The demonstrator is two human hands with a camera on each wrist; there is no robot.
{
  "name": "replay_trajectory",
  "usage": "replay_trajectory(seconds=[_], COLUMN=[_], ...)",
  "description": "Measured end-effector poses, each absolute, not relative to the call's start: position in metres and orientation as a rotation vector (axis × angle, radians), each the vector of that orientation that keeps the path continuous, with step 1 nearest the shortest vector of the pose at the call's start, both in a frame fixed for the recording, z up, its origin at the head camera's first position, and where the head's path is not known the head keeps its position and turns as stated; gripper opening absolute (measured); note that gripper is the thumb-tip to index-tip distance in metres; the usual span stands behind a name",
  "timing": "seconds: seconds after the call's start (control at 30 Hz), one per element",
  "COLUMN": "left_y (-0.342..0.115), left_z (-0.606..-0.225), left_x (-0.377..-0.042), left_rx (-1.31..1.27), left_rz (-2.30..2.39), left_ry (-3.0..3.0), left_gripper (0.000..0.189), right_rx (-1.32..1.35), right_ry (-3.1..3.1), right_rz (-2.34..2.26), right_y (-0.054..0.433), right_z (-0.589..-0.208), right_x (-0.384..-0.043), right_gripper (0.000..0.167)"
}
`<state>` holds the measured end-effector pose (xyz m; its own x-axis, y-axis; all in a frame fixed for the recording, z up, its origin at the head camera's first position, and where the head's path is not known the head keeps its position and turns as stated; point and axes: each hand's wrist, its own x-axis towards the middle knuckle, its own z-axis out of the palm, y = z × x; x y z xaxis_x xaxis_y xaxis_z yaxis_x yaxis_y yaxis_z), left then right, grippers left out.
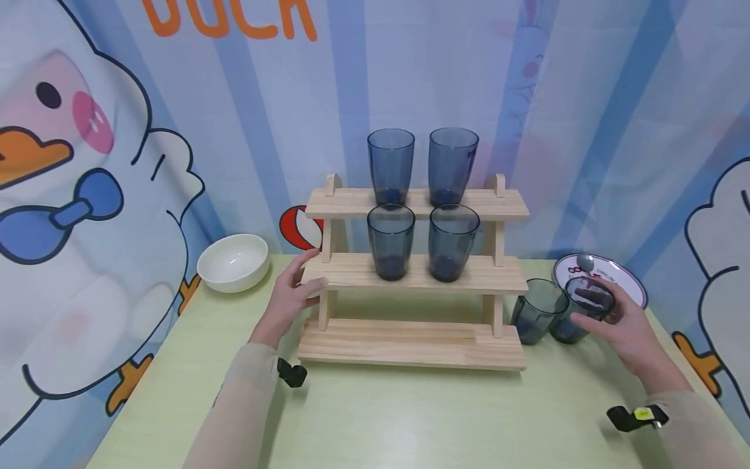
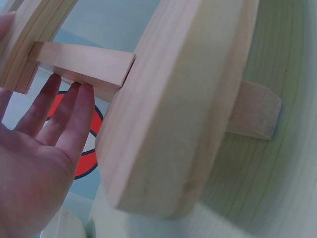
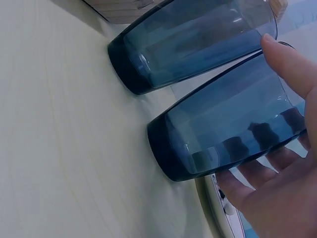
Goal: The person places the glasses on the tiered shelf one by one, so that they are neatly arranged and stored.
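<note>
A three-tier wooden shelf (image 1: 413,342) stands on the table. My left hand (image 1: 287,296) holds the left end of its middle board; several fingers (image 2: 84,106) rest against the side post below that board. At the right, my right hand (image 1: 624,326) grips a blue-grey see-through cup (image 3: 223,119), thumb on the near side and fingers round the far side. Just left of it a matching cup (image 1: 538,312) stands upright, close beside the shelf. Two such cups stand on the top board, left (image 1: 391,166) and right (image 1: 452,166); two more on the middle board, left (image 1: 390,244) and right (image 1: 453,244).
A white bowl (image 1: 234,264) sits at the back left of the table (image 1: 404,423). Behind my right hand lies a white plate (image 1: 629,280) with a dark rim and a spoon (image 1: 584,262) on it. A printed duck curtain (image 1: 269,130) hangs close behind.
</note>
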<state>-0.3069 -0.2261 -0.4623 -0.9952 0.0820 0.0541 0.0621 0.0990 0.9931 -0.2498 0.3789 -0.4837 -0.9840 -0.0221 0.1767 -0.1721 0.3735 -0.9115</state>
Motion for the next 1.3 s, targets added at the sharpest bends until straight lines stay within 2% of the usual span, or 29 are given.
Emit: replay_trajectory(seconds=[0.3, 0.9, 1.07, 1.3], left_y=[-0.226, -0.224, -0.224, -0.226], left_z=[-0.461, -0.461, -0.461, -0.462], left_x=[-0.306, -0.306, -0.308, -0.308], left_rx=[0.14, 0.135, 0.134, 0.116], left_rz=[2.085, 2.1, 2.087, 2.094], left_ry=[2.318, 2.312, 2.319, 2.315], left_gripper=[0.065, 0.064, 0.066, 0.066], right_rx=[0.097, -0.044, -0.026, 0.139], right_ry=[-2.536, -2.475, -2.394, -2.023], right_rz=[1.508, 1.552, 1.605, 1.956], right_y=[0.378, 0.383, 0.388, 0.382], right_z=[-0.485, -0.481, -0.473, -0.456], right_x=[-0.247, -0.229, -0.217, -0.203], right_gripper=[0.084, 0.082, 0.078, 0.074])
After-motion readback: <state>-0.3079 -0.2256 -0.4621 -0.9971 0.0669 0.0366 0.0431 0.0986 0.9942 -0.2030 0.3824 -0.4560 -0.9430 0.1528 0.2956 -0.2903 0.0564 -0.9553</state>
